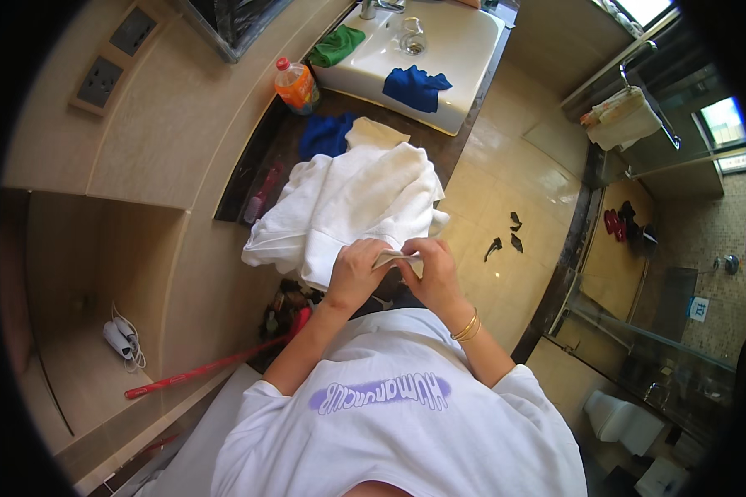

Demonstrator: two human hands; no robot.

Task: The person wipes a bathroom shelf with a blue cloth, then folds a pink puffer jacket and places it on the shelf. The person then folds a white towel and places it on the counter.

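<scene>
A white knit garment (367,199) lies bunched on the dark countertop (286,133), its near part hanging over the counter's edge. My left hand (355,270) pinches a folded edge of the white fabric between thumb and fingers. Close on its right, my right hand (432,267), with gold bangles at the wrist, grips the same edge. Cream cloth shows at the garment's far end, beside a dark blue cloth (324,136). Another blue cloth (416,88) hangs over the rim of the white washbasin (472,37), and a green cloth (339,45) lies at its left corner.
An orange-labelled bottle (296,87) and a pink brush (262,199) stand and lie left on the counter. A clear glass (413,40) is in the basin. A red pole (205,369) slants at my left. Small black pieces (516,242) lie on the floor to the right.
</scene>
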